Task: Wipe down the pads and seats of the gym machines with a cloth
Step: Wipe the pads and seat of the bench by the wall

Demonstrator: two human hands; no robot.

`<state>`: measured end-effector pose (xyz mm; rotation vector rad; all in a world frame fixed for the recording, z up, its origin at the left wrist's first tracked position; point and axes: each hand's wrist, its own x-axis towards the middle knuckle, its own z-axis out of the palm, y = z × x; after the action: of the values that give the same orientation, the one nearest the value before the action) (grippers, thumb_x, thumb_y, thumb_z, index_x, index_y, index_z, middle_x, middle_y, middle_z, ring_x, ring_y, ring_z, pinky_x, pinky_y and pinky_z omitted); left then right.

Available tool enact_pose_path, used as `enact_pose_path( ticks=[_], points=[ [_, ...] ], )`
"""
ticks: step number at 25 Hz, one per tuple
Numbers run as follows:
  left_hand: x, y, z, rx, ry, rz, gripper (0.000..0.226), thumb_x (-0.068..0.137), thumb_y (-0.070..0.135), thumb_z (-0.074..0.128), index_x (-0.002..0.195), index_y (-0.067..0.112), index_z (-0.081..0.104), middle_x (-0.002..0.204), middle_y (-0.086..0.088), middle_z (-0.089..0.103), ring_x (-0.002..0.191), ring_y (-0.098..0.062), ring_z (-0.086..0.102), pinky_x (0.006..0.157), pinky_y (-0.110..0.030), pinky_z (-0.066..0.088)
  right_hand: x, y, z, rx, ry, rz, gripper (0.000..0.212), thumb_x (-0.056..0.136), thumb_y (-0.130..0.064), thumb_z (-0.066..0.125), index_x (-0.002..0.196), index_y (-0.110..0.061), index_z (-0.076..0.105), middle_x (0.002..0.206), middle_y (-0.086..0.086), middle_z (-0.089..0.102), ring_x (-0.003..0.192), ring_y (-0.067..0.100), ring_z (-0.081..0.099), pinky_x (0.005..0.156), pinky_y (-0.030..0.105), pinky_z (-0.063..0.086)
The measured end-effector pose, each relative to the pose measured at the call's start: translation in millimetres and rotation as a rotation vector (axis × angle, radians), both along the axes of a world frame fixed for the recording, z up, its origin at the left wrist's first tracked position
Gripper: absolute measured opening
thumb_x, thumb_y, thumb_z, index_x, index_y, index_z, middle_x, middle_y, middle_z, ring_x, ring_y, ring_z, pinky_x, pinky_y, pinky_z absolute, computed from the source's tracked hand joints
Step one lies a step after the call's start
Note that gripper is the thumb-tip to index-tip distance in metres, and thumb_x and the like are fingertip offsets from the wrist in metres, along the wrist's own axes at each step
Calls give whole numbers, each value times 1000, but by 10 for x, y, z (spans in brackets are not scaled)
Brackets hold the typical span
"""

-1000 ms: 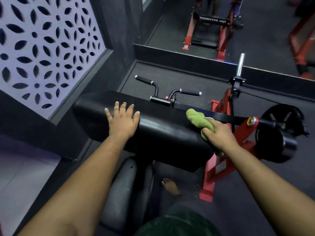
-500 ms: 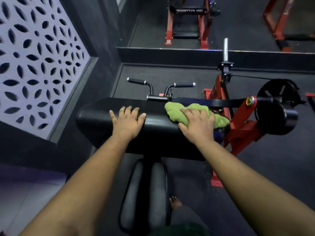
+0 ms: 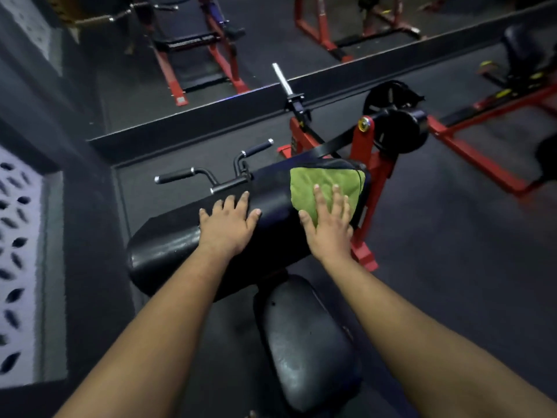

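A long black arm pad (image 3: 168, 245) of a red-framed curl machine stretches across the middle of the view. A green cloth (image 3: 325, 182) lies spread flat over the pad's right end. My right hand (image 3: 330, 224) presses flat on the cloth's near edge, fingers extended and apart. Flat on the bare pad to the left of the cloth rests my left hand (image 3: 227, 223), holding nothing. Below the pad sits the machine's black seat (image 3: 304, 342).
Black handles (image 3: 211, 176) stick out behind the pad. A weight plate (image 3: 398, 128) hangs on the red frame (image 3: 366, 206) at right. A perforated white wall panel (image 3: 15, 267) is at left. Other red machines (image 3: 494, 164) stand beyond on dark rubber floor.
The cloth went from bunched under my right hand to spread flat over the pad's right end. My left hand stayed on the pad. The view tilted.
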<state>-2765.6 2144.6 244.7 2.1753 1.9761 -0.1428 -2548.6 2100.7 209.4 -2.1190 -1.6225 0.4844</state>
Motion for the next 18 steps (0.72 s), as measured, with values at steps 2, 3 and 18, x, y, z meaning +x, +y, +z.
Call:
enact_pose_path(
  ticks=[2,3,18],
  points=[
    [-44,24,28,-59,-25,-56,68,101,66,14,161,36,7,169,-1,16,154,-29,16,118,-63,17,-138,-9,-36,-44,120,-117,72,97,-68,36,156,-52,-3,167,-6,-21,154,36,-11,111,75,20],
    [-69,52,48,-82,-25,-90,67,101,65,15,161,36,5,169,1,12,155,-28,13,119,-63,15,-176,17,-27,-59,169,-174,74,96,-69,35,155,-51,-6,166,-4,-24,153,39,-12,112,76,18],
    [106,566,-102,24,-83,-769,79,94,60,32,162,32,4,170,1,3,157,-21,8,125,-48,19,-376,487,-258,287,577,-662,83,84,-80,38,157,-48,15,170,-4,-8,155,32,-3,124,55,13]
  ],
)
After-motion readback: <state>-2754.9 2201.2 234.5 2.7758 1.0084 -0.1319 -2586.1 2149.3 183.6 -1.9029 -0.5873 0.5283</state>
